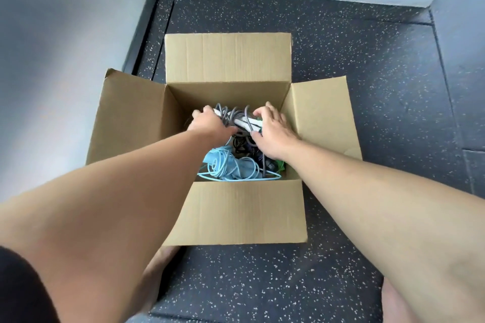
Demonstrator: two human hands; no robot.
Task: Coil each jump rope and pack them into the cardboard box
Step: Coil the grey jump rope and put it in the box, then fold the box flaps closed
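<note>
From the head camera, the cardboard box stands on a dark speckled floor with all four flaps folded out. Inside, at the far end, a grey jump rope is wound around its white handles. The left hand curls over one end of the bundle and the right hand pinches the other. Nearer lies a coiled light blue rope, with a black rope between the two. A green piece peeks from under the right wrist, too hidden to identify. The forearms cover part of the box's inside.
</note>
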